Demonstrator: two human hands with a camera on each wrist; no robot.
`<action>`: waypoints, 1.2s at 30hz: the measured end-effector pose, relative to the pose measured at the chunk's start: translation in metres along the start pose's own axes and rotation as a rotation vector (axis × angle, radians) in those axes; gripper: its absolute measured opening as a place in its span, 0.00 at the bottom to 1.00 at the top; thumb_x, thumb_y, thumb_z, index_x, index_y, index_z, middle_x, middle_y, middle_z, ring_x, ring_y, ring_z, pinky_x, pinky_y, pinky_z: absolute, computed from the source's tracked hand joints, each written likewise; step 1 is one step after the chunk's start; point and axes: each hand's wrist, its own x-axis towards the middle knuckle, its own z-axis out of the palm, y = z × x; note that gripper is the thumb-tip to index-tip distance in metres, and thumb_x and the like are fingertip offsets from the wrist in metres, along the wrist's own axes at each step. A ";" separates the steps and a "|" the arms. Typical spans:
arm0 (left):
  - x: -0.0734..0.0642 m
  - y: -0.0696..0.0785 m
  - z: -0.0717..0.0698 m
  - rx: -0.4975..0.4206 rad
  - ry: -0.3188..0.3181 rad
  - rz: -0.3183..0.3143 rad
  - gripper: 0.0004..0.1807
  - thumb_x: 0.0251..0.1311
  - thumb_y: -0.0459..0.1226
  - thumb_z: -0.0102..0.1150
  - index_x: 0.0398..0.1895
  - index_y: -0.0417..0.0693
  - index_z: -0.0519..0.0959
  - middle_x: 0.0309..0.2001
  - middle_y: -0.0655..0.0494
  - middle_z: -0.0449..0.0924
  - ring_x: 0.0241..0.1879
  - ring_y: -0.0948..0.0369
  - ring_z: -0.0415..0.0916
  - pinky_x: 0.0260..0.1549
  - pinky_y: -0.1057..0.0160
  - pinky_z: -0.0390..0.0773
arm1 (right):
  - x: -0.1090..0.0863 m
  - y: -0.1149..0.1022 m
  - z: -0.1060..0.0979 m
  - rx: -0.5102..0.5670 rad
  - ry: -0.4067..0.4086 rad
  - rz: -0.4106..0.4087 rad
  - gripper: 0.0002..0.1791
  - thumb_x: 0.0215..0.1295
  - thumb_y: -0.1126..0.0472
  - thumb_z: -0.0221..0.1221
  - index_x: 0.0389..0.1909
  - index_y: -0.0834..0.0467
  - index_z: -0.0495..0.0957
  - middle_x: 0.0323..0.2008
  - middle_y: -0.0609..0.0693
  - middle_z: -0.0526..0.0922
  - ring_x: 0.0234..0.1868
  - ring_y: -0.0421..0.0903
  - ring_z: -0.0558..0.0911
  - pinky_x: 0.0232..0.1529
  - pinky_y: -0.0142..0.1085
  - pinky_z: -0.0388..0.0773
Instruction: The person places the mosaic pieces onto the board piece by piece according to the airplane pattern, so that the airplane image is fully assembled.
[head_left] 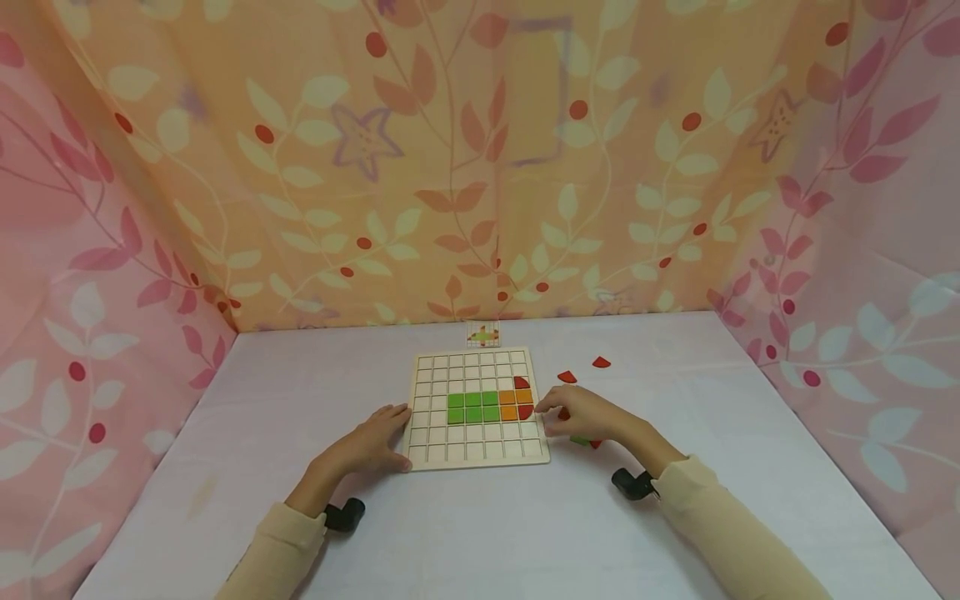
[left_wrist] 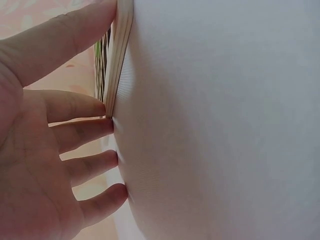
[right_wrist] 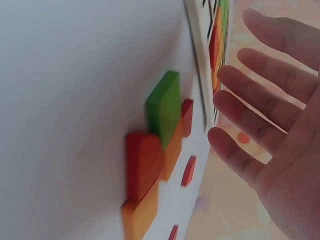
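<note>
A pale wooden grid board (head_left: pixel 450 454) lies on the table. Green square tiles (head_left: pixel 473 407) form two rows in it, with orange tiles (head_left: pixel 508 412) to their right. At its right side sit two red rounded pieces, an upper one (head_left: pixel 521 382) and a lower one (head_left: pixel 526 412). My left hand (head_left: pixel 375 442) rests against the board's left edge, fingers extended and thumb at the near corner. Over the right edge, my right hand (head_left: pixel 577 412) hovers beside the lower red piece. Its loosely extended fingers (right_wrist: pixel 247 112) hold nothing in the right wrist view.
Right of the board lie loose pieces: a green one (right_wrist: pixel 165 102), a red one (right_wrist: pixel 142 162), an orange one (right_wrist: pixel 172 150) and more red ones (head_left: pixel 602 362). A small pattern card (head_left: pixel 482 335) lies behind the board. Floral cloth (head_left: pixel 450 167) walls off the back and sides.
</note>
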 end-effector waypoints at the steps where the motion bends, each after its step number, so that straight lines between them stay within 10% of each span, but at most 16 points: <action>1: 0.000 0.000 0.000 0.001 -0.001 0.002 0.50 0.47 0.40 0.74 0.71 0.32 0.60 0.74 0.37 0.55 0.75 0.38 0.47 0.71 0.38 0.53 | -0.002 0.002 0.000 -0.020 0.003 -0.004 0.18 0.60 0.58 0.65 0.51 0.55 0.83 0.47 0.47 0.83 0.48 0.46 0.77 0.54 0.44 0.77; 36: -0.002 0.003 -0.002 -0.010 -0.004 -0.017 0.49 0.48 0.40 0.74 0.72 0.33 0.59 0.75 0.37 0.54 0.75 0.38 0.46 0.71 0.38 0.51 | -0.041 0.024 0.007 -0.227 0.077 0.143 0.11 0.52 0.61 0.71 0.39 0.52 0.87 0.36 0.41 0.79 0.40 0.40 0.71 0.38 0.31 0.75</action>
